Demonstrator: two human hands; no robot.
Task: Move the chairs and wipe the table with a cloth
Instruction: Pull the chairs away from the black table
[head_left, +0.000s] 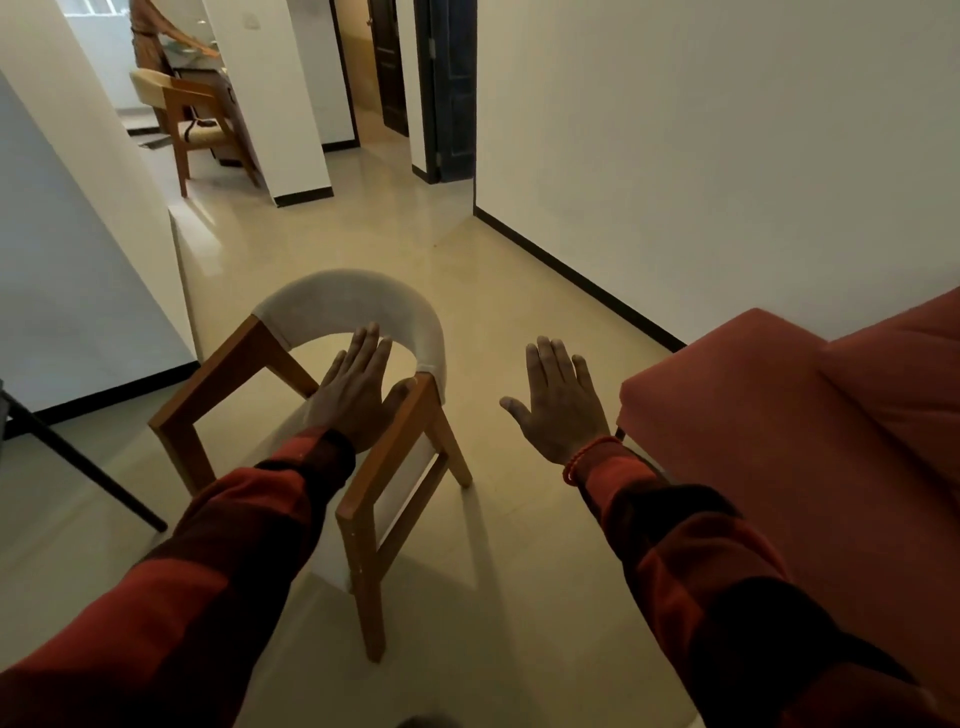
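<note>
Our left hand (353, 395) and right hand (558, 402) hover with fingers straight, holding nothing, above the wooden armchair (332, 415) on the floor; we could knock it against the red sofa (779, 441).

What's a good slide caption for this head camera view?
Both open hands, left hand and right hand, reach out above a wooden chair beside a red sofa.

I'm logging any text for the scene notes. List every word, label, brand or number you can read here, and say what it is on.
None: no readable text anywhere in the head view.
The wooden chair, the red sofa, the walls, the doors and the far chair show no lettering.
</note>
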